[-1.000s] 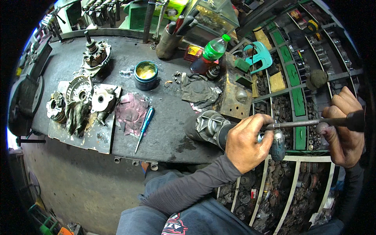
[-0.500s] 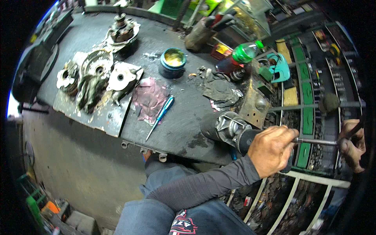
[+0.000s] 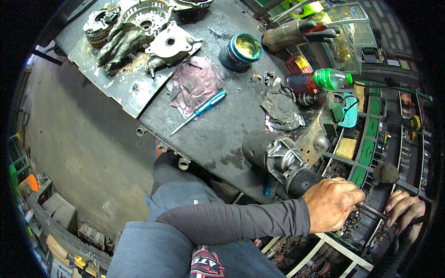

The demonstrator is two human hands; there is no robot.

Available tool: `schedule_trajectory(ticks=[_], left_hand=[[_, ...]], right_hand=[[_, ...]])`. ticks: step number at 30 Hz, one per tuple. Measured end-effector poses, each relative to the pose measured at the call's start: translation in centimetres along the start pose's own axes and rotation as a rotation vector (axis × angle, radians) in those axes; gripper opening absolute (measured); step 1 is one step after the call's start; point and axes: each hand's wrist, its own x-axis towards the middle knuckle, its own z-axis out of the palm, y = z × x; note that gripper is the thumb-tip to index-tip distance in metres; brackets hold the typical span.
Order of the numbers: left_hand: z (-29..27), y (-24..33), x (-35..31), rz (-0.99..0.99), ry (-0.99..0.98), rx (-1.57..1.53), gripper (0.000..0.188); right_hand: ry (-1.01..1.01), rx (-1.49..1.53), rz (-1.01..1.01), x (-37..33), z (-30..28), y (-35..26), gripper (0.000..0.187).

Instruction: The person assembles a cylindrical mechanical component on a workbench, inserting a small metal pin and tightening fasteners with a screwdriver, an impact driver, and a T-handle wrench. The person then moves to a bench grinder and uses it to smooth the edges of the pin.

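Observation:
A starter motor (image 3: 280,155), with a dark cylindrical body and bare-metal housing, lies at the bench's near right edge. My left hand (image 3: 333,205) is closed over its outer black end. From under those fingers a slim metal rod (image 3: 372,211) runs to the right. My right hand (image 3: 406,214) curls its fingers around the rod's far end; whatever handle is there is hidden. To the left, a blue-handled screwdriver (image 3: 199,112) rests partly on a stained pink cloth (image 3: 194,85). Behind the motor is a crumpled dark rag (image 3: 280,105).
An open blue tub of yellowish grease (image 3: 240,52) stands on the bench (image 3: 222,134). Metal housings (image 3: 170,42) sit at the far left. A green-capped bottle (image 3: 320,79) lies near a tool holder (image 3: 282,37). Below right are shelves with green-edged trays (image 3: 372,121).
The view has turned, so the bench items sit further right. My right hand has moved closer to my left and lower, its fingers now over the rod. My left hand keeps its place on the motor.

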Motion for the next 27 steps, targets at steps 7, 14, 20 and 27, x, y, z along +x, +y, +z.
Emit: schedule_trajectory(ticks=[7, 14, 20, 27], left_hand=[[0.3, 0.7, -0.2, -0.037, 0.089, 0.047, 0.026], [0.5, 0.9, -0.3, -0.057, 0.097, 0.068, 0.026], [0.3, 0.8, -0.2, -0.045, 0.077, 0.09, 0.03], [-0.5, 0.9, 0.0, -0.039, -0.007, 0.094, 0.036]], right_hand=[[0.052, 0.399, -0.205, -0.3, 2.1, 2.7, 0.027], [0.601, 0.43, -0.278, 0.7, 7.5, 2.1, 0.02], [0.771, 0.55, -0.281, 0.4, 9.2, 2.0, 0.018], [1.163, -0.089, -0.496, -2.1, 6.5, 5.0, 0.052]])
